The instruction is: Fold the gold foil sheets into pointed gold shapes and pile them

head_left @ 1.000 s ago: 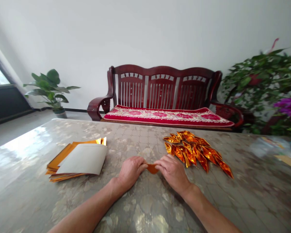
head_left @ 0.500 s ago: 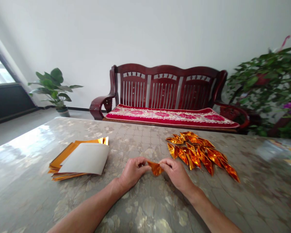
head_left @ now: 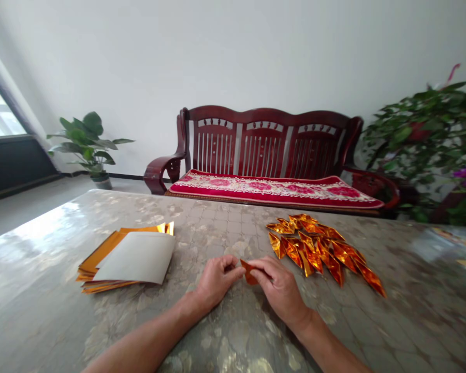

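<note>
Glossy floral tabletop (head_left: 209, 223): right fingers (head_left: 261, 263) pinch pointed orange foil (head_left: 249, 274) (left fingers (head_left: 236, 273): hold unclear).

Small folded piece of orange foil paper (head_left: 250, 273), pointed tip leaning up and left, pinched in the right hand (head_left: 277, 285), left hand (head_left: 217, 280) at its other side, well in from the tabletop's (head_left: 217, 215) far edge

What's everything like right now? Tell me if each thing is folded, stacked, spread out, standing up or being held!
Orange foil piece: folded, held
Right grip: closed on the orange foil piece
Left grip: beside it, touching unclear
Foil shapes: folded, grouped on the table
Paper stack: uneven, pale sheet on top
Red seat cover: spread along the bench
Left potted plant: upright, leafy
</note>
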A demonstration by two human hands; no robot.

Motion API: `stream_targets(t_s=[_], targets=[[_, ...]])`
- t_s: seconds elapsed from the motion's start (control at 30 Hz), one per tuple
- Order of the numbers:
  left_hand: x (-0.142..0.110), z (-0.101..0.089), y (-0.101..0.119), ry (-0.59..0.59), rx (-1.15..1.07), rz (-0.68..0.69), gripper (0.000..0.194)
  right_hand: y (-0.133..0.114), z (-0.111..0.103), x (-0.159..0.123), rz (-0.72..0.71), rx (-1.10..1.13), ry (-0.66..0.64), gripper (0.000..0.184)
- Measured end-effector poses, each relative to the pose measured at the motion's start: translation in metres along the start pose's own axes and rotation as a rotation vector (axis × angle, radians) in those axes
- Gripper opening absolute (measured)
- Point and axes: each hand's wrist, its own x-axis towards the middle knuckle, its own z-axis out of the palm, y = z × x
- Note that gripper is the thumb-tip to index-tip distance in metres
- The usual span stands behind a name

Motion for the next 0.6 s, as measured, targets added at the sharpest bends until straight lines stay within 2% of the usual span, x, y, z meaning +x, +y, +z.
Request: stream_targets(t_s=[0.17, 0.3, 0.43, 0.6], targets=[[-0.007, -0.001, 0.002, 0.236, 0.085, 0.192, 0.01, 0.001, 0.009, -0.002, 0.1, 0.047, 0.096, 0.012], [-0.014, -0.001, 0.007, 0.226, 0.17, 0.277, 0.008, -0.001, 0.01, -0.003, 0.11, 0.088, 0.105, 0.012], [-0.013, 0.001, 0.01, 0.213, 0.148, 0.183, 0.011, -0.004, 0.009, -0.003, 0.032, 0.079, 0.13, 0.014], [-0.007, 0.005, 0.01, 0.18, -0.058, -0.006, 0.015, -0.004, 0.01, -0.002, -0.009, 0.08, 0.146, 0.017]])
